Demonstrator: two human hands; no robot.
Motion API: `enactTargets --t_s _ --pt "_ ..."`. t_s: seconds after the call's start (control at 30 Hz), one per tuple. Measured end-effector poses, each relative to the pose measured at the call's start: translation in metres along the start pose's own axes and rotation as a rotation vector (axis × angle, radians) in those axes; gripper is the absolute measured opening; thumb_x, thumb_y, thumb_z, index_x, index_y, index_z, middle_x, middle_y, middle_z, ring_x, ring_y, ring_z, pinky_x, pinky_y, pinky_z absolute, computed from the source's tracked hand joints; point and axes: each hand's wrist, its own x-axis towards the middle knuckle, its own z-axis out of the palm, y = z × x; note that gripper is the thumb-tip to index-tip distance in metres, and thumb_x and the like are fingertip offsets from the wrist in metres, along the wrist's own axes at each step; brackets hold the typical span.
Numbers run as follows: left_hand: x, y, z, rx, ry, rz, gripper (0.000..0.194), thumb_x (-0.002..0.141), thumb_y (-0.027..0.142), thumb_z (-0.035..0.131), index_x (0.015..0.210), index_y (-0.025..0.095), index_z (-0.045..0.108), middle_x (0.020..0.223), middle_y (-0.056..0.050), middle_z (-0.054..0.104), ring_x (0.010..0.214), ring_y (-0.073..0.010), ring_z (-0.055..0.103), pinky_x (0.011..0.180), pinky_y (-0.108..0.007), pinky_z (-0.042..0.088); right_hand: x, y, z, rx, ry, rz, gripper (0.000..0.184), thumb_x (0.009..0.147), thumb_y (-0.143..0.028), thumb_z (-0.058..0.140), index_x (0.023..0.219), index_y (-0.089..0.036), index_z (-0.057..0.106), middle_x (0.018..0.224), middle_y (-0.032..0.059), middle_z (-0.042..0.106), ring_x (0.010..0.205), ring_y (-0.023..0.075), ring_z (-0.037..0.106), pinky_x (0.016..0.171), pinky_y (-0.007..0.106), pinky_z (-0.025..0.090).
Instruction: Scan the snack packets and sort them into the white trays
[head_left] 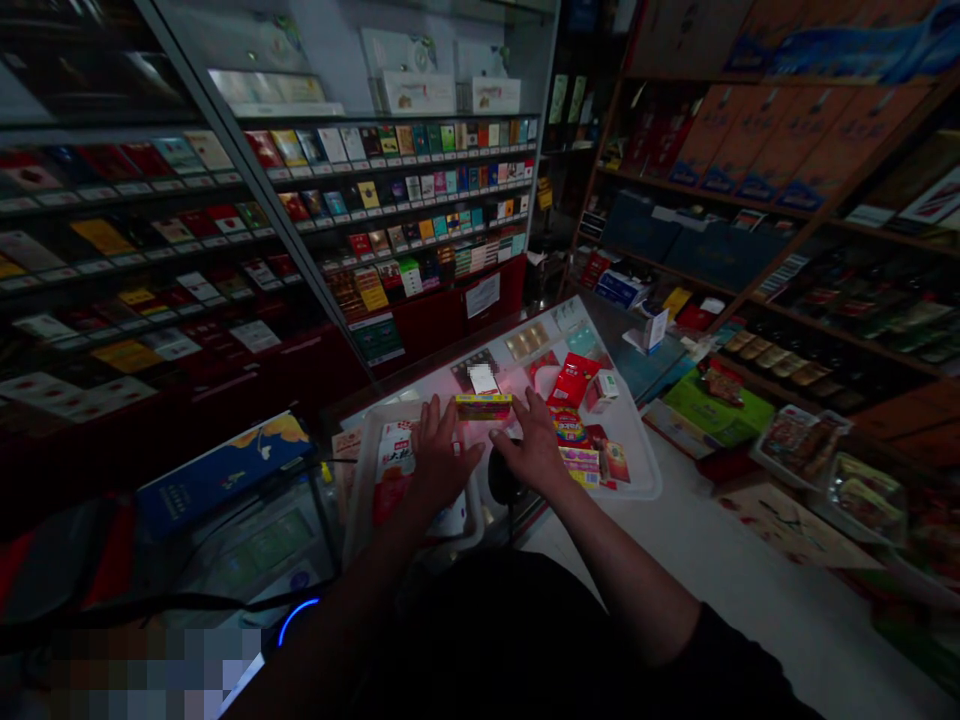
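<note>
A small yellow-and-purple box point(484, 408) lies crosswise between my two hands. My left hand point(441, 458) has its fingertips at the box's left end, with the thumb pointing inward. At the right end are the fingertips of my right hand point(531, 446), its thumb also turned inward. Just below the box, a black scanner point(505, 474) on a cable stands between the hands, and a pinkish glow falls around it. Beneath my left forearm is a white tray point(355, 505) with red-and-white packets point(396, 455). Right of my right hand, another white tray point(646, 470) holds a red pouch point(576, 380) and several small packs.
A glass-topped counter point(420, 385) runs ahead of me. Beyond it rise shelves point(420, 160) of small packs. A long blue box point(225, 470) lies at left. Goods shelves point(750, 210) and a green box point(720, 415) stand at right, beside pale floor point(675, 560).
</note>
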Motion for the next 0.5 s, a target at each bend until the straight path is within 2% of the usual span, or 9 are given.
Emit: enactTargets --t_s 0.13,0.27,0.5 --pt "0.001 0.004 0.002 0.062 -0.054 0.056 0.093 0.086 0.051 0.069 0.162 0.019 0.026 0.171 -0.021 0.017 0.160 -0.0399 0.011 0.123 -0.068 0.017 -0.002 0.012 -0.006 -0.028 -0.068 0.034 0.088 0.085 -0.061 0.069 0.156 -0.015 0.045 0.170 0.0177 0.023 0.157 0.0425 0.018 0.124 0.061 0.022" --pt "0.003 0.006 0.003 0.163 -0.086 0.105 0.101 0.083 0.061 0.070 0.162 0.014 0.028 0.171 -0.025 0.015 0.159 -0.0435 0.010 0.122 -0.070 0.018 -0.006 0.022 -0.010 -0.038 -0.116 0.041 0.098 0.081 -0.069 0.070 0.159 -0.017 0.040 0.172 0.0178 0.015 0.158 0.0422 0.013 0.124 0.062 0.021" --pt "0.005 0.000 0.008 0.236 -0.151 0.151 0.114 0.077 0.069 0.073 0.163 0.013 0.023 0.170 -0.025 0.018 0.159 -0.0443 0.011 0.122 -0.070 0.015 -0.016 0.031 -0.008 -0.029 -0.153 0.063 0.099 0.082 -0.072 0.067 0.161 -0.021 0.036 0.174 0.0144 0.009 0.160 0.0401 0.005 0.126 0.061 0.016"
